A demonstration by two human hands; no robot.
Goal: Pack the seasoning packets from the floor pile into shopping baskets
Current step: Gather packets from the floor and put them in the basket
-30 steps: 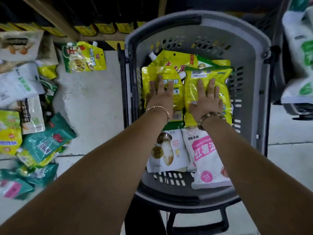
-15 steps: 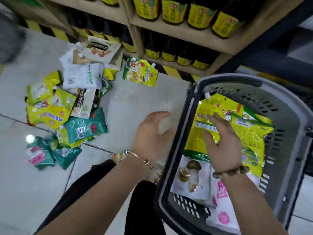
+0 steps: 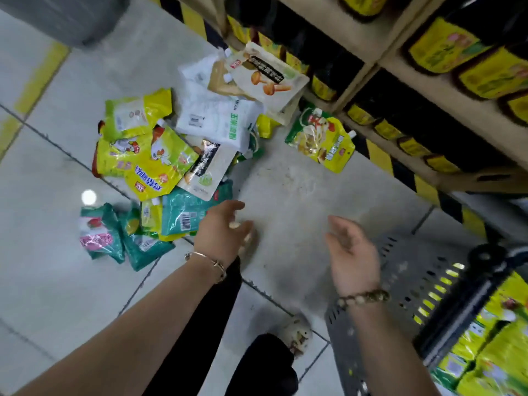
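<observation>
Head view, looking down: we saw both forearms reaching forward over the pale tiled floor (image 3: 285, 178). The left hand (image 3: 221, 232) hung low at the near edge of the pile of seasoning packets (image 3: 171, 155), just beside a teal packet (image 3: 183, 215) with a barcode. Its fingers were loosely curled and its thumb was lifted, and it held nothing; we could not tell whether it touched the packet. A thin bangle (image 3: 205, 260) sat on that wrist.

The right hand (image 3: 353, 252) was turned with its palm facing inward towards the left hand. Its fingers were relaxed, slightly bent and empty, above bare floor, just left of the grey shopping basket (image 3: 414, 281). A beaded bracelet (image 3: 363, 298) circled that wrist.

The pile lay on the floor to the left of centre, with yellow, white and teal packets overlapping, and its far end lay at the foot of the shelf (image 3: 337, 30). One green and yellow spouted pouch (image 3: 321, 138) lay apart from it, near the shelf base. Yellow packets (image 3: 491, 352) already filled the basket at lower right. Dark bottles (image 3: 485, 72) with yellow labels lined the shelf. Below the arms we saw a dark trouser leg (image 3: 263, 364) and a light shoe (image 3: 297, 332).
</observation>
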